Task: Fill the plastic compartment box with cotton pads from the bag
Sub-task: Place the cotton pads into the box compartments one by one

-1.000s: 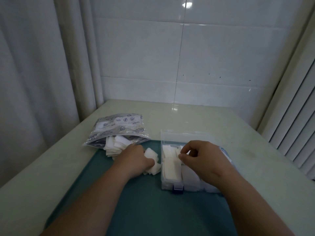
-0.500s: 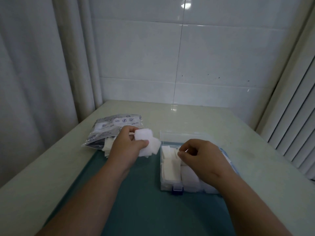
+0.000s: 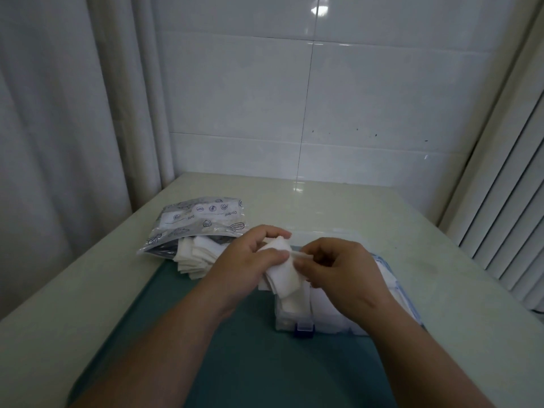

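Pale table, teal mat laid on it. On mat, right of centre: clear plastic compartment box, lid open, blue latch facing wearer. Long axis apparently left–right, right end hidden under forearm. White pads in front compartments. Printed bag back left, mouth toward mat, cotton pads spilling out. Left hand curled round pad stack above box. Right hand pinching single pad by its edge.
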